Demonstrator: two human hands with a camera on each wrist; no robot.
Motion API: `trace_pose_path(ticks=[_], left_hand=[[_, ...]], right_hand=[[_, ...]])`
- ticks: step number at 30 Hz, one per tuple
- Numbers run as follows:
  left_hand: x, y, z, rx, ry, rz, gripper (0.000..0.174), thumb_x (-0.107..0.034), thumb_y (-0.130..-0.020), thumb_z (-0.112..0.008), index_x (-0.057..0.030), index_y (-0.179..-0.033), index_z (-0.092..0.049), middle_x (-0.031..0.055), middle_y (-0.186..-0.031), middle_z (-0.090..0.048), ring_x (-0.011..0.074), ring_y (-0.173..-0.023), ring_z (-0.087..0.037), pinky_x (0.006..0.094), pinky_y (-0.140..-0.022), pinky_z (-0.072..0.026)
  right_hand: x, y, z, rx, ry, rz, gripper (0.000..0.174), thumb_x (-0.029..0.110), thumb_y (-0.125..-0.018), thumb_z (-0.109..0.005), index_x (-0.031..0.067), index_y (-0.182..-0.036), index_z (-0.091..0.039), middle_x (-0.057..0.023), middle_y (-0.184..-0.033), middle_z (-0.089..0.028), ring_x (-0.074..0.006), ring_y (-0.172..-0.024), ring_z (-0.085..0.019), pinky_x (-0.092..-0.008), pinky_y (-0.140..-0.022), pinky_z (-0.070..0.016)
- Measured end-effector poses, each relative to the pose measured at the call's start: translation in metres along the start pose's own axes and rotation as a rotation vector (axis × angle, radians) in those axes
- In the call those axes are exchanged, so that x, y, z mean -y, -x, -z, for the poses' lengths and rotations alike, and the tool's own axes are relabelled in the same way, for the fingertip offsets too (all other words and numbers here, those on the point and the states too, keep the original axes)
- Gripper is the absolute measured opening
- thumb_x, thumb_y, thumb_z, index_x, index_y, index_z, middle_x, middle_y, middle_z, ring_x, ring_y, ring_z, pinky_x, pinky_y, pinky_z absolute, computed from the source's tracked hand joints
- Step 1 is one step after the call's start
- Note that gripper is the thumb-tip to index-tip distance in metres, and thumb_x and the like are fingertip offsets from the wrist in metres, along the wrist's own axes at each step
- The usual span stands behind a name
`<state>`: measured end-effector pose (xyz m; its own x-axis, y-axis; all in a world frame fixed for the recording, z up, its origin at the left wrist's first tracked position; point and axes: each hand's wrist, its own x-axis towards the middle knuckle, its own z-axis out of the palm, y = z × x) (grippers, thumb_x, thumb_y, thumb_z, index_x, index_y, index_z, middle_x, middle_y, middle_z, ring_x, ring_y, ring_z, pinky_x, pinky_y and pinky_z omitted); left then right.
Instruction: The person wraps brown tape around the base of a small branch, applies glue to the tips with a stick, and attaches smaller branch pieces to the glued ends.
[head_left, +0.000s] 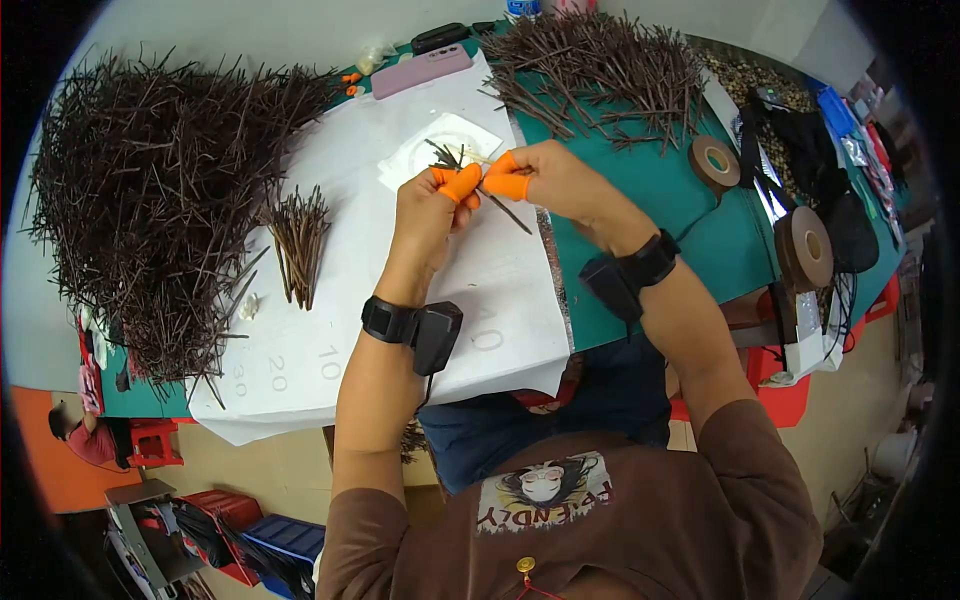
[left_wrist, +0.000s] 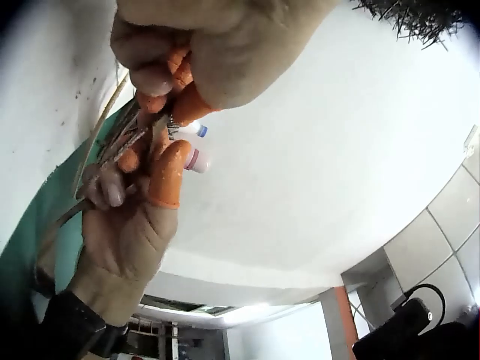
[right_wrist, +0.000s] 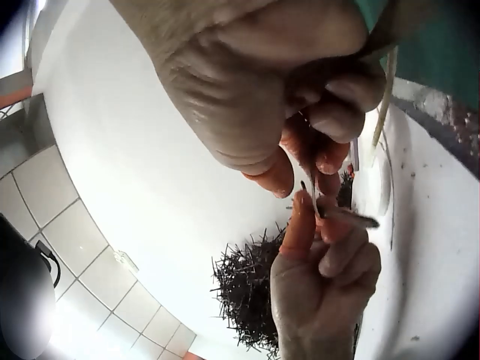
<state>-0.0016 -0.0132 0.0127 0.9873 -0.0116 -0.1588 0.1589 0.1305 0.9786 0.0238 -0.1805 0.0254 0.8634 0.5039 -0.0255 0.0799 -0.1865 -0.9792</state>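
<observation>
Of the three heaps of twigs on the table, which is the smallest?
The small bundle on the white paper, between the large heap and the left hand; the other two heaps spread far wider.

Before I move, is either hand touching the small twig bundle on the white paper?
No, the small twig bundle lies apart from the left hand and right hand.

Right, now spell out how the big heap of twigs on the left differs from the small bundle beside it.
The heap is far larger than the bundle. The heap's twigs lie tangled, pointing every way, while the bundle's lie roughly side by side. The heap looks darker; the bundle's stems show a lighter brown. Both consist of thin twigs.
</observation>
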Motion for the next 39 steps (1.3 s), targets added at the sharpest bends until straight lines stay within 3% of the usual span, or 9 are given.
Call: trace_pose_path(ticks=[10,19,28,31,39], left_hand=[[-0.004,0.001,0.003,0.053,0.046,0.102,0.013,-0.017,-0.084,-0.053,-0.0046,-0.08,-0.055,0.0025,-0.06,-0.053,0.0052,-0.044,-0.037,0.0176,-0.039,-0.0243],[-0.008,0.004,0.007,0.247,0.164,0.117,0.018,-0.013,-0.083,-0.043,0.0011,-0.086,-0.055,0.0027,-0.062,-0.05,0.0066,-0.047,-0.032,0.0187,-0.043,-0.0244],[-0.005,0.0,0.011,0.323,0.274,0.008,0.018,-0.017,-0.085,-0.045,-0.0013,-0.086,-0.055,0.0032,-0.066,-0.052,0.006,-0.048,-0.035,0.0182,-0.044,-0.025],[-0.007,0.003,-0.003,0.071,0.202,-0.011,0.016,-0.018,-0.086,-0.052,-0.0023,-0.085,-0.055,0.0035,-0.065,-0.054,0.0051,-0.047,-0.039,0.0179,-0.042,-0.0261],[0.001,0.0,-0.004,-0.087,0.031,-0.086,0.012,-0.015,-0.082,-0.06,-0.0053,-0.078,-0.054,0.0015,-0.059,-0.053,0.0037,-0.042,-0.036,0.0175,-0.038,-0.0234]], right_hand=[[-0.013,-0.007,0.016,0.045,0.025,0.067,0.011,0.007,-0.077,-0.062,-0.0005,-0.085,-0.061,-0.0017,-0.078,-0.059,-0.0063,-0.072,-0.052,-0.0182,-0.064,-0.0416],[-0.006,-0.002,0.012,0.078,0.088,0.036,0.014,0.009,-0.075,-0.065,-0.0007,-0.085,-0.063,-0.0014,-0.076,-0.059,-0.0054,-0.07,-0.052,-0.0187,-0.062,-0.0412],[-0.014,-0.005,0.001,0.015,-0.002,0.129,0.016,0.009,-0.077,-0.059,-0.0025,-0.087,-0.063,-0.0019,-0.071,-0.059,-0.0063,-0.063,-0.048,-0.0223,-0.054,-0.0394],[-0.015,-0.006,0.002,-0.085,0.048,0.199,0.015,0.009,-0.078,-0.058,-0.0029,-0.085,-0.062,-0.0034,-0.069,-0.059,-0.0067,-0.06,-0.048,-0.0229,-0.052,-0.0394],[-0.008,-0.003,-0.003,-0.108,0.148,0.187,0.015,0.011,-0.076,-0.06,-0.0028,-0.082,-0.062,-0.0054,-0.064,-0.059,-0.0082,-0.056,-0.048,-0.0246,-0.05,-0.0395]])
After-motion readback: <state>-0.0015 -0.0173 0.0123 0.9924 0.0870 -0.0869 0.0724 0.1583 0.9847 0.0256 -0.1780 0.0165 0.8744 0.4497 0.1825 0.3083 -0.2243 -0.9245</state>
